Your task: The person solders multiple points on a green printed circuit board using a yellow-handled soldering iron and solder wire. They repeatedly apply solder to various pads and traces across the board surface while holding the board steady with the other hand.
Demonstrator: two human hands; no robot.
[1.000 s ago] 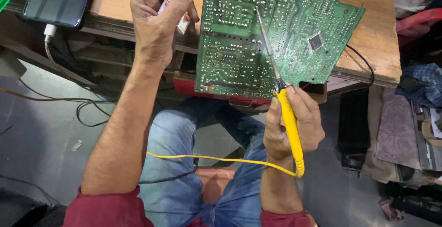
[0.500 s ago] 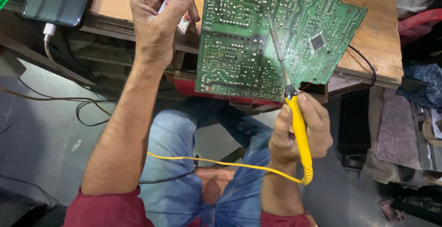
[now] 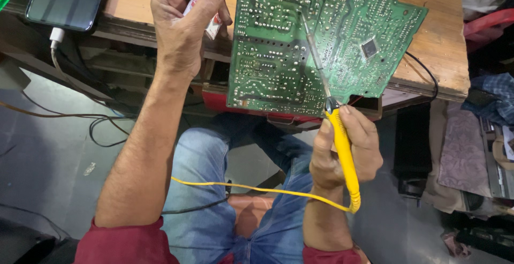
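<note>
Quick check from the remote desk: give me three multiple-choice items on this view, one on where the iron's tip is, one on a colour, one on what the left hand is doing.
1. Where is the soldering iron tip?
A. On the green circuit board
B. On the phone
C. On the floor

2. What colour is the iron's handle?
A. Red
B. Yellow
C. Blue

3. What state is the left hand in?
A. Flat and open
B. Closed around a small white and red item, with a thin wire sticking up
C. Resting on the knee

Answers: 1 A, the metal shaft ends over the solder side; 2 B, the handle in the right hand and its cord match; 3 B, the fingers are curled.
</note>
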